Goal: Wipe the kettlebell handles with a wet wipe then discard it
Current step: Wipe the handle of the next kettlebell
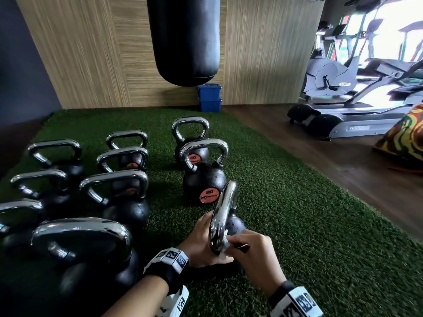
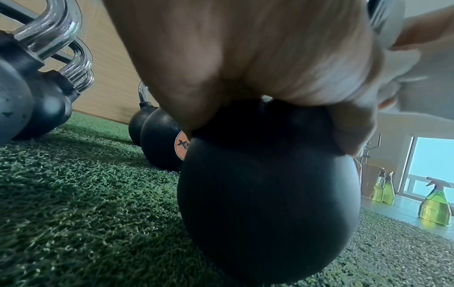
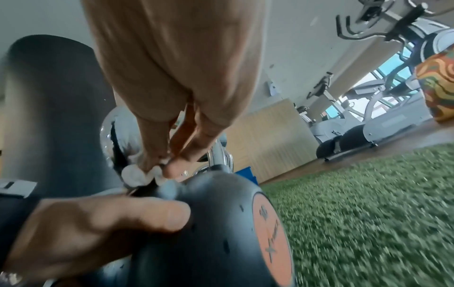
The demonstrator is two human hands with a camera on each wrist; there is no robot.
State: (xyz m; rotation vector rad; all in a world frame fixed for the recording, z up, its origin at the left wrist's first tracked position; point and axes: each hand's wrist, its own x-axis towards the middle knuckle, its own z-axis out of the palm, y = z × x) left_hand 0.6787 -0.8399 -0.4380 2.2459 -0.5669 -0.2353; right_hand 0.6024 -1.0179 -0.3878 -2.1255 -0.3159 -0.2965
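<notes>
A black kettlebell (image 1: pixel 235 225) with a chrome handle (image 1: pixel 223 213) stands on the green turf right in front of me, its handle edge-on to me. My left hand (image 1: pixel 201 243) grips the top of its ball (image 2: pixel 267 194) at the foot of the handle. My right hand (image 1: pixel 240 245) pinches a crumpled white wet wipe (image 1: pixel 225 244) against the lower near part of the handle. In the right wrist view the wipe (image 3: pixel 137 174) sits bunched under the right hand's fingertips (image 3: pixel 172 169), just above the ball (image 3: pixel 221 223) and my left thumb (image 3: pixel 110 219).
Several more kettlebells (image 1: pixel 114 193) stand in rows on the turf mat (image 1: pixel 297 202) to the left and ahead. A black punching bag (image 1: pixel 185 37) hangs ahead over blue boxes (image 1: pixel 209 98). Cardio machines (image 1: pixel 343 110) and a colourful cushion (image 1: pixel 405 136) are at right. Green spray bottles (image 2: pixel 434 203) stand on the floor.
</notes>
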